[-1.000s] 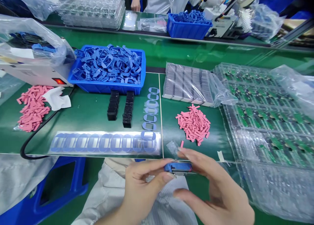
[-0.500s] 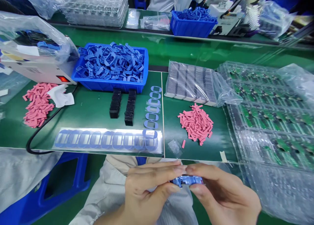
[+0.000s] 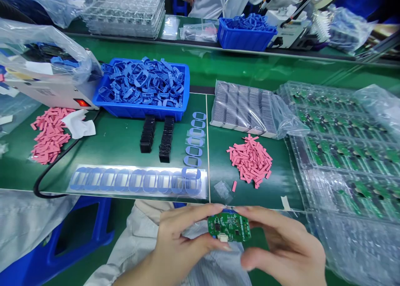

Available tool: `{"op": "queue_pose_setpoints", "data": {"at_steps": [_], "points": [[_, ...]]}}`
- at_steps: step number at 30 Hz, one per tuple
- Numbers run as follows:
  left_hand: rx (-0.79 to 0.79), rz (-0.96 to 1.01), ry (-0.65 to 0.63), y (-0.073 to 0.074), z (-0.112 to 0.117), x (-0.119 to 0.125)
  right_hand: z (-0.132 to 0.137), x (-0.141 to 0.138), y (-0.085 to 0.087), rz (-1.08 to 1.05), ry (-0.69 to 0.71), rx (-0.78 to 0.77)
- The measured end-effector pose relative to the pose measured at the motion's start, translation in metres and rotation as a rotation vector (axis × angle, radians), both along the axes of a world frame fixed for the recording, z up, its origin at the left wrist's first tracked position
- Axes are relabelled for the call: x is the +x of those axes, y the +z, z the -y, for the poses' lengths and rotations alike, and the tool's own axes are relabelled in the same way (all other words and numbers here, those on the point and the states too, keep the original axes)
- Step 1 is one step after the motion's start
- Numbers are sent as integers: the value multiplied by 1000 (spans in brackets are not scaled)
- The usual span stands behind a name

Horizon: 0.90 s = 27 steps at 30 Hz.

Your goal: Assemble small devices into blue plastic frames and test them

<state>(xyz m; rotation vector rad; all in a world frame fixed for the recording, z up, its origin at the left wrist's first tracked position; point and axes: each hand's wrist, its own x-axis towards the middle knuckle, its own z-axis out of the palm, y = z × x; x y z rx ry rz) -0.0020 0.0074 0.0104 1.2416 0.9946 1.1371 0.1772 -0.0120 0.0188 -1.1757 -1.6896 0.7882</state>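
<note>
Over my lap, just below the table's front edge, a small green circuit board (image 3: 229,227) is tilted with its component side up. A white connector sits on its lower edge, and a little blue plastic shows at its rim. My left hand (image 3: 184,232) pinches the board's left side between thumb and fingers. At the upper right edge, the index finger of my right hand (image 3: 281,240) touches the board. The right thumb is spread away below, slightly blurred. Nearest on the table are a loose pink strip (image 3: 234,186) and a small clear plastic piece (image 3: 223,190).
Pink strips (image 3: 251,159) lie heaped right of centre. A blue bin (image 3: 140,111) holds blue plastic frames. Black parts (image 3: 166,140) stand in two rows beside a strip of oval stickers (image 3: 137,180). Clear trays (image 3: 300,161) with green boards fill the right. A co-worker (image 3: 209,3) sits opposite.
The blue-edged piece has been tipped from edge-on so its green circuit side faces me. My right thumb has come off it and moved down. My left hand keeps its pinch.
</note>
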Motion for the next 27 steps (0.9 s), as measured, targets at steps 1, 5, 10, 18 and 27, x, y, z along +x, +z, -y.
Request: {"op": "queue_pose_setpoints", "data": {"at_steps": [1, 5, 10, 18, 27], "points": [[-22, 9, -2, -1, 0, 0, -1, 1, 1, 32, 13, 7], [-46, 25, -9, -1, 2, 0, -5, 4, 2, 57, 42, 21], [13, 22, -39, 3, -2, 0, -5, 7, -1, 26, 81, 7], [249, -30, -63, 3, -6, 4, -1, 7, -8, -170, 63, 8], [327, -106, -48, -5, -6, -3, -3, 7, -15, -63, -17, -49]]}}
